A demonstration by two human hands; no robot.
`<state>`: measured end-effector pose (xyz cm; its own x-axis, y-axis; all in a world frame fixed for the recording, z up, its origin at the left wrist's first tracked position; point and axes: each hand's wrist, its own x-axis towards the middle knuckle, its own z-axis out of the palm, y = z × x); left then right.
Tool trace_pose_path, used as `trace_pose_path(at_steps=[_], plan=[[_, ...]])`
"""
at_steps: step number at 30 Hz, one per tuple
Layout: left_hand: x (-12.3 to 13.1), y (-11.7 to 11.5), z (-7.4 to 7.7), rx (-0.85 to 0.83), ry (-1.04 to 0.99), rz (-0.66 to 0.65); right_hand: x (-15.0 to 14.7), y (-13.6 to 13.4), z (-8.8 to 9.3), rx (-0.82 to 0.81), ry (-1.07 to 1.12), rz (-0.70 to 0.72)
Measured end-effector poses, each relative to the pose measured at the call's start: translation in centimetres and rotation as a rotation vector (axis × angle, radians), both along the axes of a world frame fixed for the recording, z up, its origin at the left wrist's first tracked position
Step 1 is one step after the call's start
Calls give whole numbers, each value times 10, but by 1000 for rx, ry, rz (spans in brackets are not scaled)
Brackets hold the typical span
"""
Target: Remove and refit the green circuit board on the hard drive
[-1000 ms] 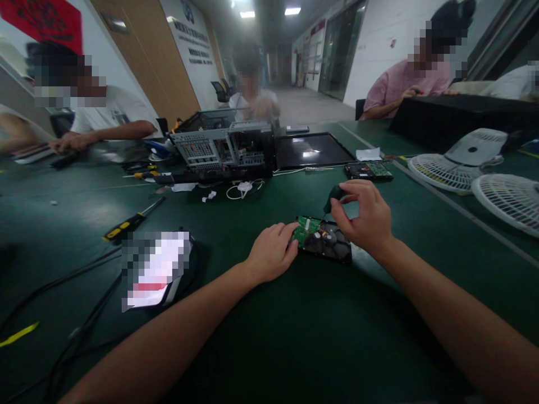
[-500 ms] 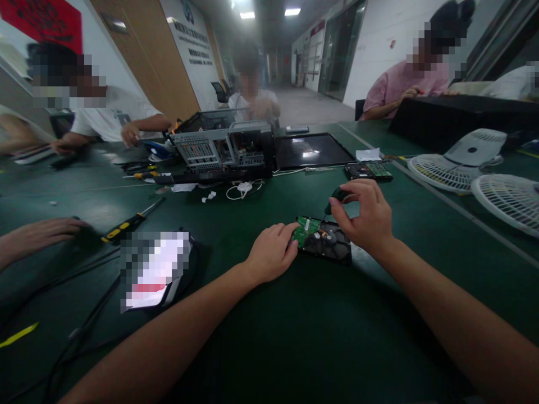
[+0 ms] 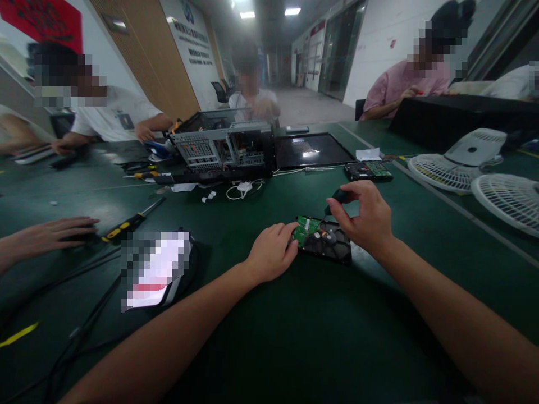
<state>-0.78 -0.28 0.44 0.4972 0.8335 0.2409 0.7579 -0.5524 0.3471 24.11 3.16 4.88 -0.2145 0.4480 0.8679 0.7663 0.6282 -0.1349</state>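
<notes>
A hard drive (image 3: pixel 330 242) lies on the green table, its green circuit board (image 3: pixel 306 229) facing up at the left end. My left hand (image 3: pixel 273 251) grips that end, fingers on the board's edge and thumb along the near side. Between the thumb and fingers of my right hand (image 3: pixel 367 216) is a small dark-green-handled screwdriver (image 3: pixel 337 201). It is tilted, and its thin shaft points down at the edge of the circuit board. Whether the tip sits in a screw is too small to tell.
An opened computer case (image 3: pixel 223 147) and a black panel (image 3: pixel 314 150) stand beyond. Another drive (image 3: pixel 368 171) and white fan parts (image 3: pixel 446 168) lie to the right. Leftward are a lit phone (image 3: pixel 158 269), a yellow-black screwdriver (image 3: pixel 124 227), cables and a co-worker's hand (image 3: pixel 63 233). Several people sit around.
My right hand and the screwdriver have shifted very slightly; my left hand and the drive stay put. The co-worker's hand at left has moved slightly right.
</notes>
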Motion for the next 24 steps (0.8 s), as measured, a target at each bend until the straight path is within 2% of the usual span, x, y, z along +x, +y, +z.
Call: trace_pose_path(at_steps=[18, 24], plan=[[0, 1, -2, 2, -1, -2, 0, -1, -2, -32, 33, 85], [0, 1, -2, -7, -11, -3, -2, -1, -3, -51, 54, 26]])
